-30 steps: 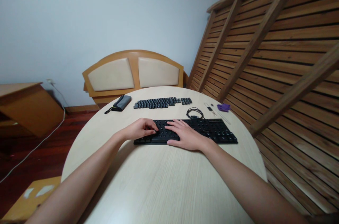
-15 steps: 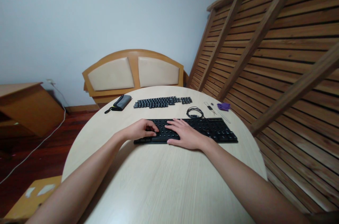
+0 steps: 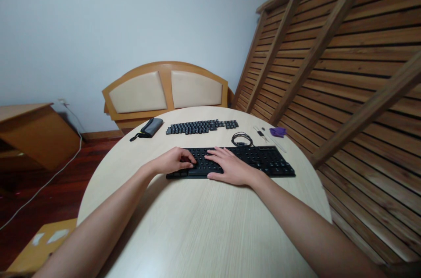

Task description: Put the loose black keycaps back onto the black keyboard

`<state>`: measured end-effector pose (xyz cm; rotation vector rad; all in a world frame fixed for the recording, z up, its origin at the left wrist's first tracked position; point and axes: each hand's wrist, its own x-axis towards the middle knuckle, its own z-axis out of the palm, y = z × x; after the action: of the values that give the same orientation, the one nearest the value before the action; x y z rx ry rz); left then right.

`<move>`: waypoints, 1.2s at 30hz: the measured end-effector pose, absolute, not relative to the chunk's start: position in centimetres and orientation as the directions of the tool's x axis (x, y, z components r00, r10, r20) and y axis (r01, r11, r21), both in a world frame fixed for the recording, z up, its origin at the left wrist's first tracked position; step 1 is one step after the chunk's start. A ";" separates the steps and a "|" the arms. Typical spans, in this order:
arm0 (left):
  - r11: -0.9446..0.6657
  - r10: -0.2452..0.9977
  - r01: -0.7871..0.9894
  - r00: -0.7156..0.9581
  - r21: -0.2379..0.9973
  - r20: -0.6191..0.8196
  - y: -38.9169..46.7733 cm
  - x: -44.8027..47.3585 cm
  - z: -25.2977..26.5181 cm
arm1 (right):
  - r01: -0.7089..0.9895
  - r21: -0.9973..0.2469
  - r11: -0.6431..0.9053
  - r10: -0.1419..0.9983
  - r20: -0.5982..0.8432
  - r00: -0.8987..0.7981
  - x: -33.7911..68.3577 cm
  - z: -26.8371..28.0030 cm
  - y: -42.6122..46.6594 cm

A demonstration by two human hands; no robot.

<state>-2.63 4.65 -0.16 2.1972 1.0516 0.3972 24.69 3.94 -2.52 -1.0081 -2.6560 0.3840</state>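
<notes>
On the table lies a black keyboard (image 3: 273, 163), many of its key positions bare of caps. My left hand (image 3: 173, 160) is over its left end, fingers curled and thumb and fingertips brought together against the key area. Whatever is between those fingertips is too small to make out. Flat across the keyboard's middle rests my right hand (image 3: 230, 167), its fingers spread and the thumb at the front edge. Beyond the keyboard, several loose black keycaps (image 3: 189, 127) are laid out in rows. A coiled black cable (image 3: 242, 139) sits just behind the keyboard.
The round pale table (image 3: 197, 225) carries a grey and black pouch (image 3: 152, 127) at back left. At right lie a purple cloth (image 3: 278, 132) and a small wire tool (image 3: 261, 133). A slatted wooden panel (image 3: 362, 72) leans along the right; a cardboard box (image 3: 42, 243) is lower left.
</notes>
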 end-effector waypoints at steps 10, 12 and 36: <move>-0.437 0.784 0.578 0.620 0.689 -0.024 4.5 -2.5 -0.1 | 0.597 -0.352 0.721 0.675 0.161 -0.720 24.7 -2.6 4.0; -0.442 0.781 0.577 0.624 0.687 -0.022 4.5 -2.5 0.0 | 0.598 -0.353 0.720 0.675 0.157 -0.720 24.7 -2.6 4.0; -0.480 0.766 0.582 0.643 0.656 -0.012 4.4 -2.3 0.1 | 0.597 -0.339 0.727 0.670 0.158 -0.726 24.8 -2.5 3.9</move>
<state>-2.31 4.42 0.05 2.2292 1.0444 0.3761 24.84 3.92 -2.51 -0.9972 -2.6618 0.3870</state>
